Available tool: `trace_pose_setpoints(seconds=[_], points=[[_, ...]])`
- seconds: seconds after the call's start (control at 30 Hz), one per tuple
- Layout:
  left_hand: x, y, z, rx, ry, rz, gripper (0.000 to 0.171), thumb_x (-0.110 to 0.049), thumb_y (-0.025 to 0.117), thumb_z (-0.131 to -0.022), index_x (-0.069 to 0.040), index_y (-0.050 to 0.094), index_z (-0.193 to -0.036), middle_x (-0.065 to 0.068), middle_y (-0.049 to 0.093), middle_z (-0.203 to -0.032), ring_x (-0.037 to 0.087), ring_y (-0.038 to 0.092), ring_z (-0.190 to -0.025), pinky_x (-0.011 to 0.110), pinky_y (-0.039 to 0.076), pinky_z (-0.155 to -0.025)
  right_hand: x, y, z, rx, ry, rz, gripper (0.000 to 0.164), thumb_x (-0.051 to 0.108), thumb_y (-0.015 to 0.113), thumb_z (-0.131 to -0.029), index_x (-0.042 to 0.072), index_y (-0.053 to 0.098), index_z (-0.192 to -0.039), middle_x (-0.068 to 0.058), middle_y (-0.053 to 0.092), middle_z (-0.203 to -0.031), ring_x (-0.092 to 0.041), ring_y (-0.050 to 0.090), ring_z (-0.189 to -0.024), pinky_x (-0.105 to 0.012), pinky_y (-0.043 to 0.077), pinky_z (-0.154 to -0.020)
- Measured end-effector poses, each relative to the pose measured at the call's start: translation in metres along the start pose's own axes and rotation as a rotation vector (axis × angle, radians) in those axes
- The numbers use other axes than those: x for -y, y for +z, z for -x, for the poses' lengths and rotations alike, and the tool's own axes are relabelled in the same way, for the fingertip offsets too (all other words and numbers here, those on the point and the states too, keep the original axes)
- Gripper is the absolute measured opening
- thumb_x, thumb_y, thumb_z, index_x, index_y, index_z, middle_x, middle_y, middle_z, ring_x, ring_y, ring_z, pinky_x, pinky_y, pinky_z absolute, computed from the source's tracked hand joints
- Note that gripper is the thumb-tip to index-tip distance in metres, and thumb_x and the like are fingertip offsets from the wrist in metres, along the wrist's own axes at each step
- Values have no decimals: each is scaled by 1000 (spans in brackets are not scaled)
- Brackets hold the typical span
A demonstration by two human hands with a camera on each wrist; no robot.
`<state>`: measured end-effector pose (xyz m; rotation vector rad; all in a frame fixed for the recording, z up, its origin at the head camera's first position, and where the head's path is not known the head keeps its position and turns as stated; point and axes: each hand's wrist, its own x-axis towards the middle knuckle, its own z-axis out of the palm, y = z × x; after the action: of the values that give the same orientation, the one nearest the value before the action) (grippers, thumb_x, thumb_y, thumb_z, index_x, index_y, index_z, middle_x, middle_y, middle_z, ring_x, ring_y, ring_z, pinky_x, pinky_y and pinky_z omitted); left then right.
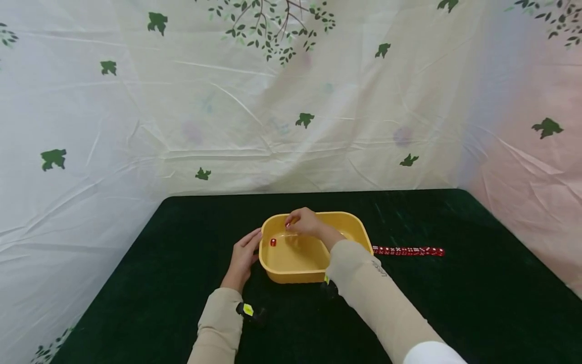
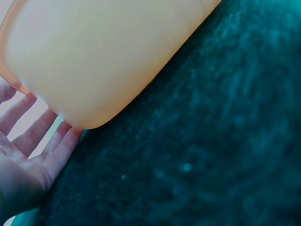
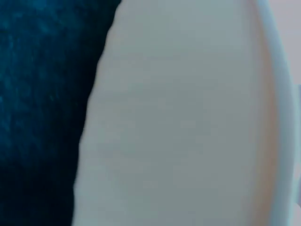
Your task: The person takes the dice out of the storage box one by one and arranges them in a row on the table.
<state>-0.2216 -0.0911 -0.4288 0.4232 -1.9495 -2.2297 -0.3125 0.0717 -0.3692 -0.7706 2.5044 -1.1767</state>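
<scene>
A yellow plastic basin sits on the dark green cloth, with one red die on its floor at the left. My right hand reaches over the basin, pinching a small red die between thumb and fingertips near the far side. Against the basin's left side rests my left hand. In the left wrist view the left hand's fingers are fairly straight, their tips at the outer wall. The right wrist view shows mostly the basin's outer wall, and the right hand's grip is hidden there.
To the right of the basin, a straight row of red dice with white dots lies on the green cloth. A pale curtain with green leaf and bird prints hangs behind the table.
</scene>
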Motion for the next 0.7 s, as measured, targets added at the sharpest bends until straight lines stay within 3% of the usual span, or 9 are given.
trace_pose_setpoints(seconds=[0.27,0.7], points=[[-1,0,1,-8,0,-4,43,-40,55,-82,-15,53,-117,4,47,-120,20,47,-103,37,43,-82,5,-24,7,2,-40,80,13,11,63,-78,4,64,-89,-5,57,-82,-16,51,-66,-23,46,-58],[1,0,-1,-6,-1,-1,47,-42,55,-80,-14,53,-117,4,47,-120,21,48,-102,37,42,-82,6,-60,16,16,-64,48,14,11,59,-81,3,61,-93,-8,59,-84,-22,53,-76,-34,47,-69]])
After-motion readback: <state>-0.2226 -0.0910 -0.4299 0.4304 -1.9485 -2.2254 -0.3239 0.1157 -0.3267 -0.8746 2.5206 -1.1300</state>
